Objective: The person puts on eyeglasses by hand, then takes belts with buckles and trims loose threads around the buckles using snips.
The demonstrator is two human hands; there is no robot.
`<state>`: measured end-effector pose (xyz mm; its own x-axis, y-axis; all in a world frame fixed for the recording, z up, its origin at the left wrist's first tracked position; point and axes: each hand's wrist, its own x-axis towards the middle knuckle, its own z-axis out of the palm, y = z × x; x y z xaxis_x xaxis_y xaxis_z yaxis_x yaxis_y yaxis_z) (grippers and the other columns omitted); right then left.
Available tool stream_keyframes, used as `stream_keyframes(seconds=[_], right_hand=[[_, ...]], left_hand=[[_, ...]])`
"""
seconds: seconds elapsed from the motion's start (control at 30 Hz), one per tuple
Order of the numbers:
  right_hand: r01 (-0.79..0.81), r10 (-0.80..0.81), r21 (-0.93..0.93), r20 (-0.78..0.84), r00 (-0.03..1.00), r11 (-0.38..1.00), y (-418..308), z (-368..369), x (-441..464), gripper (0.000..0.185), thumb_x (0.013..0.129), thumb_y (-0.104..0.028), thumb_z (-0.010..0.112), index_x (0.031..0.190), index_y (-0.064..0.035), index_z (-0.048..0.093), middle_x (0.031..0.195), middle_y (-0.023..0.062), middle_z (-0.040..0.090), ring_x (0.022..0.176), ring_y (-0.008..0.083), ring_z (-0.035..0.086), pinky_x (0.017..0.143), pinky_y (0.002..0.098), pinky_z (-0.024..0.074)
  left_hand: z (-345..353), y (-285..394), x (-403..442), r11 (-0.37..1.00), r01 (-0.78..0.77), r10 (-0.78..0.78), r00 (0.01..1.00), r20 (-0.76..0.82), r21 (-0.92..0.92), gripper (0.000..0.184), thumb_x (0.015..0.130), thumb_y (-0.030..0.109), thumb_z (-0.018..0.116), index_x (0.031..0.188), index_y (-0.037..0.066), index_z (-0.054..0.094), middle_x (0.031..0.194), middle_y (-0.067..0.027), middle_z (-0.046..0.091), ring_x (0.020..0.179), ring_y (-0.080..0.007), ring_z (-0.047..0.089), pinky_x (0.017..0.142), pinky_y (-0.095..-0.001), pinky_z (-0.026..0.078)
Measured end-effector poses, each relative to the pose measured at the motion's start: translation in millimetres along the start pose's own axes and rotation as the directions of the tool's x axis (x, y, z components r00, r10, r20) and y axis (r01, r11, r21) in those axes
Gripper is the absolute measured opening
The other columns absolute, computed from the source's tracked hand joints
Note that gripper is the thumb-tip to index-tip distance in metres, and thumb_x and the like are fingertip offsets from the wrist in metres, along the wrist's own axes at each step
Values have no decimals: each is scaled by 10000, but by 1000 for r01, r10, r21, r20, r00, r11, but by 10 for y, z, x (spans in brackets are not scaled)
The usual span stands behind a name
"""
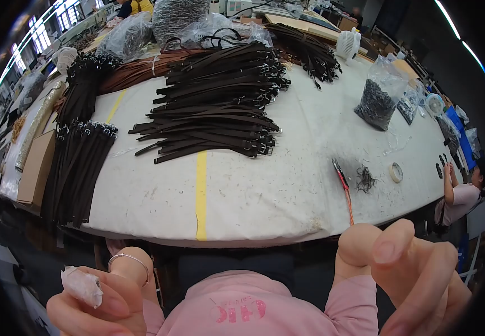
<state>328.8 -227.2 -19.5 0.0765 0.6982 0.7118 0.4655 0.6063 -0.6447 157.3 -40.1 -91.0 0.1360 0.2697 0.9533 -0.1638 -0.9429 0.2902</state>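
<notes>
My left hand is raised at the lower left, fingers loosely curled and slightly apart, with white wrapping around one fingertip and a bracelet on the wrist. I see nothing held in it. At the lower right, my right hand hangs in front of the table edge, its fingers bent and apart, with no object visible between them. Nearest to it on the table lies a red-handled tool with an orange cord. Beside the tool are a small pile of dark threads and a tape roll.
Dark buckled straps lie stacked on the white-covered table. More straps hang over its left edge by a cardboard box. A clear bag of dark pieces stands back right. Another person is at the right edge.
</notes>
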Motion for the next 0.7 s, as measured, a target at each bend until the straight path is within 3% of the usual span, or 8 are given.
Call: stream_keyframes(seconds=[0.13,0.17,0.37,0.43,0.47,0.53,0.63,0.7], right_hand=[[-88,87,17,57,995,996,-76,-15,118,315,906,-226,512,620,-131,419,666,-47,650,875,123,556,868,598,391],[27,-28,14,53,998,1000,44,10,96,316,902,-210,520,616,-133,411,640,-50,644,857,125,572,851,591,405],[125,-134,71,138,981,990,119,-37,105,319,908,-178,511,613,-133,398,602,-45,643,820,141,621,809,564,434],[20,-32,84,138,990,996,42,-59,85,302,908,-171,515,624,-128,423,623,-45,652,824,140,623,829,569,426],[-170,162,91,86,983,981,-177,3,70,285,907,-169,519,635,-124,448,634,-41,656,821,141,624,842,574,421],[-177,165,64,161,973,982,-210,-42,91,151,909,-190,519,772,-130,533,684,0,668,838,168,623,869,588,402],[224,-195,-70,286,938,972,199,-313,56,171,909,-218,522,997,-131,641,767,71,674,866,216,616,878,561,391],[219,-221,-314,29,975,924,310,-407,-49,134,897,-190,540,945,-93,618,777,68,657,838,206,610,833,476,417]], left_hand=[[61,70,49,996,-67,64,996,62,59,107,787,87,557,817,111,456,825,-33,424,740,-136,419,724,-280,357],[67,85,56,995,-74,69,995,72,71,112,785,87,551,817,114,448,828,-30,416,745,-135,412,726,-280,353],[93,174,83,985,-86,73,993,92,150,141,769,88,516,822,136,395,845,-8,367,777,-125,370,735,-279,326],[100,212,93,978,-81,64,994,91,190,152,764,88,504,824,143,377,850,-1,350,787,-122,356,738,-278,317],[101,233,94,974,-75,57,994,89,212,157,761,88,499,825,147,368,853,2,342,793,-121,349,740,-278,313],[92,289,106,965,-64,42,995,89,255,167,756,88,487,826,154,350,859,9,325,803,-118,335,743,-278,304],[19,289,97,986,-92,71,985,155,136,201,743,78,495,837,164,339,873,20,315,821,-115,328,750,-280,304],[-111,137,176,977,-155,191,941,281,-144,244,730,66,534,853,168,349,890,26,327,834,-117,341,760,-285,320]])
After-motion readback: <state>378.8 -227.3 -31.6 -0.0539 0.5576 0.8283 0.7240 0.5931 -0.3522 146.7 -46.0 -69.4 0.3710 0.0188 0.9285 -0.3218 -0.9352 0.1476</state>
